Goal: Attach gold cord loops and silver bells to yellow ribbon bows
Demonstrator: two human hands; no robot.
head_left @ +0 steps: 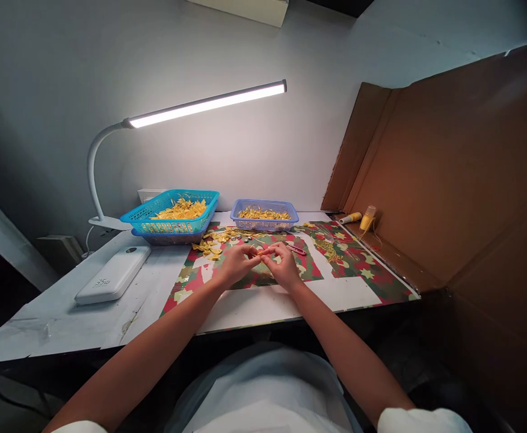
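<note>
My left hand [239, 263] and my right hand [284, 264] meet over the patterned sheet, fingertips pinched together. Between them shows a sliver of a small yellow piece [259, 253], mostly hidden by the fingers. Just right of my right fingertips lies a pink tool [296, 249], partly covered, which looks like small thread snips. Beyond my left hand, loose yellow ribbon bows [212, 245] are scattered on the sheet, with several small shiny round bits near them. A tangle of thin gold cord [329, 251] rests to the right.
A blue basket [139, 224] of yellow bows stands back left, stacked on another. A smaller purple basket [263, 224] holds gold strips. A white power bank [114, 273] lies left, below a lit lamp [209, 104]. Thread spools [366, 219] sit beside a cardboard wall [426, 168].
</note>
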